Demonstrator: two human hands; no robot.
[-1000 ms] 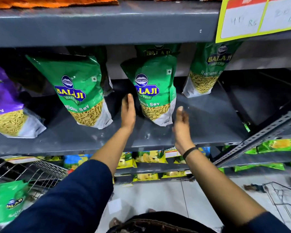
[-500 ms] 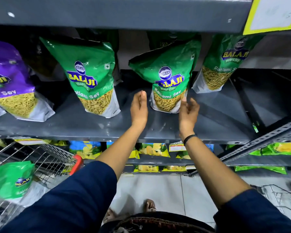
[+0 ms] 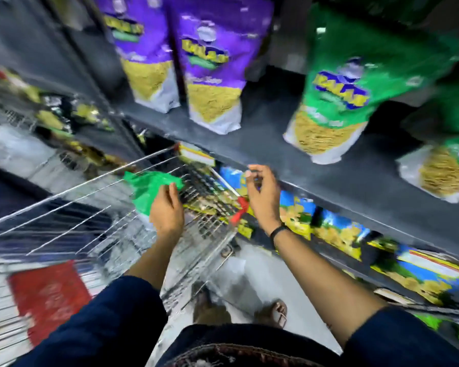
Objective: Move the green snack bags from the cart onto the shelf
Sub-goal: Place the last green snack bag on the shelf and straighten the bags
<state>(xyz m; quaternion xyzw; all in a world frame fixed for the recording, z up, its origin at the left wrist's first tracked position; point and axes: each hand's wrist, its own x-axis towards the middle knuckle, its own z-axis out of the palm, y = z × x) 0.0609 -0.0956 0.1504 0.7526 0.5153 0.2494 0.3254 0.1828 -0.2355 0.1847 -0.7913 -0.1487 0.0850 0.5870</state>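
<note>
The view is motion-blurred. A green snack bag [image 3: 146,186] lies in the wire cart [image 3: 90,207] at the left. My left hand [image 3: 167,210] is on that bag, thumb over its near edge and fingers hidden behind it. My right hand [image 3: 260,197] hovers with fingers apart and nothing in it, just in front of the grey shelf's edge [image 3: 276,144]. On the shelf stand a green snack bag [image 3: 355,83] and, at the far right, a second one [image 3: 448,165].
Two purple snack bags [image 3: 210,62] stand at the shelf's left. The cart's red handle end [image 3: 239,210] is below my right hand, a red panel [image 3: 48,295] at its near side. Yellow-blue packs [image 3: 342,234] fill the lower shelf. Sandalled feet [image 3: 276,313] on the floor.
My view has swung left and down. Both hands left the green bag on the shelf; the left dropped into the cart onto a green bag, the right lowered beside the shelf edge.
</note>
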